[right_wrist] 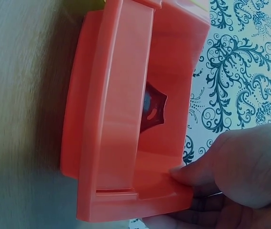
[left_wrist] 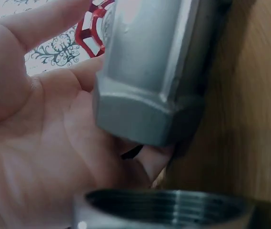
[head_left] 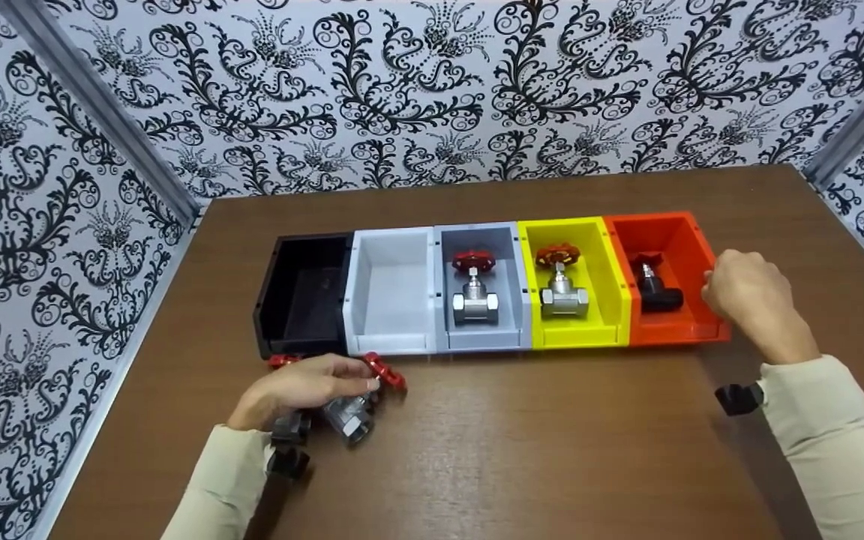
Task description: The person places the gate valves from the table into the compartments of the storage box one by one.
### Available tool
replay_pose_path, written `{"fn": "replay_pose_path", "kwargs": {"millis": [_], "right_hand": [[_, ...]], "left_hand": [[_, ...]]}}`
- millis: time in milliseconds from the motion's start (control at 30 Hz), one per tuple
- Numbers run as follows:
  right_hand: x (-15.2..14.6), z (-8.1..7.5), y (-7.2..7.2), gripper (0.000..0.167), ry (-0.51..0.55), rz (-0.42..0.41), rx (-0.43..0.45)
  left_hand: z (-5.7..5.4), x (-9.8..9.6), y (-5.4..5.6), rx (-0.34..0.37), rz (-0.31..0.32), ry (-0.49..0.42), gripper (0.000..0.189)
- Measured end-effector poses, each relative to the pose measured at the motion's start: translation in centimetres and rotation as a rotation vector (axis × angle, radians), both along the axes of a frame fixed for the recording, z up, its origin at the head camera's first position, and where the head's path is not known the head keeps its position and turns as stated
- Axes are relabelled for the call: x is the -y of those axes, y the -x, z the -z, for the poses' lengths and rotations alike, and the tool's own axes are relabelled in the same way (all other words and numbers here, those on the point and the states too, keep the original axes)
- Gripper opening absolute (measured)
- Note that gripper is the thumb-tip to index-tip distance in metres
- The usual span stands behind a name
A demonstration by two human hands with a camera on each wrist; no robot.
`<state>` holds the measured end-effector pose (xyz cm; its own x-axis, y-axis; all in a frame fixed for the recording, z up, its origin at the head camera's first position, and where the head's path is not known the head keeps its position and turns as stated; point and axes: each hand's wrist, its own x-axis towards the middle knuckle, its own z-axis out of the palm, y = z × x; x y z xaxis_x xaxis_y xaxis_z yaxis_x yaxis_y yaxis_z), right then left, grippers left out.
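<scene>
My left hand (head_left: 304,386) grips a metal valve (head_left: 348,418) with a red handwheel (head_left: 385,372), in front of the black and white bins. In the left wrist view the valve's hexagonal end (left_wrist: 135,114) hangs beside the palm. A second valve (head_left: 291,427) lies under that hand, its threaded opening (left_wrist: 168,207) at the bottom of the wrist view. At the far right my right hand (head_left: 758,300) pinches the side wall of the red bin (head_left: 709,315), thumb inside. That bin holds a black-bodied valve (head_left: 657,292) with a red handle (right_wrist: 153,109).
The bins stand in a joined row: black bin (head_left: 271,300), white bin (head_left: 394,341), grey bin (head_left: 488,341), yellow bin (head_left: 578,337), then red. A red-wheeled valve (head_left: 475,300) sits in the grey bin, an orange-wheeled valve (head_left: 563,296) in the yellow. Patterned walls (head_left: 432,90) enclose the wooden table (head_left: 514,442).
</scene>
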<state>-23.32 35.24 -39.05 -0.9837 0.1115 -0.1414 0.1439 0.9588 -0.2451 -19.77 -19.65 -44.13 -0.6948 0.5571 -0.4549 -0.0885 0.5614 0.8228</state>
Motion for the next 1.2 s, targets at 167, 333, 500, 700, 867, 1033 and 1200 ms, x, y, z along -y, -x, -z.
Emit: {"fn": "replay_pose_path", "kwargs": {"millis": [167, 333, 500, 700, 867, 1033, 1200], "right_hand": [[0.0, 0.3, 0.1, 0.025, -0.030, -0.016, -0.044], [0.0, 0.5, 0.0, 0.026, -0.037, -0.019, -0.059], [0.2, 0.6, -0.1, 0.026, -0.029, -0.012, -0.065], [0.2, 0.8, -0.1, 0.026, -0.027, -0.004, -0.070], [0.4, 0.8, -0.2, 0.026, -0.028, -0.012, -0.086], [0.4, 1.0, -0.2, 0.026, -0.030, -0.011, -0.105], [0.3, 1.2, -0.3, 0.026, -0.029, -0.013, -0.132]], "left_hand": [[0.4, -0.1, 0.1, 0.002, -0.012, -0.016, 0.030], [0.6, 0.0, 0.0, 0.032, -0.038, -0.069, 0.027], [0.7, 0.0, -0.1, 0.022, -0.046, -0.056, 0.025], [0.5, -0.2, -0.2, 0.014, -0.042, -0.049, 0.026], [0.7, -0.2, -0.2, 0.007, -0.045, -0.074, 0.027], [0.8, -0.2, -0.3, 0.002, -0.063, -0.099, 0.027], [0.7, -0.3, -0.4, 0.025, -0.095, -0.098, 0.027]]}}
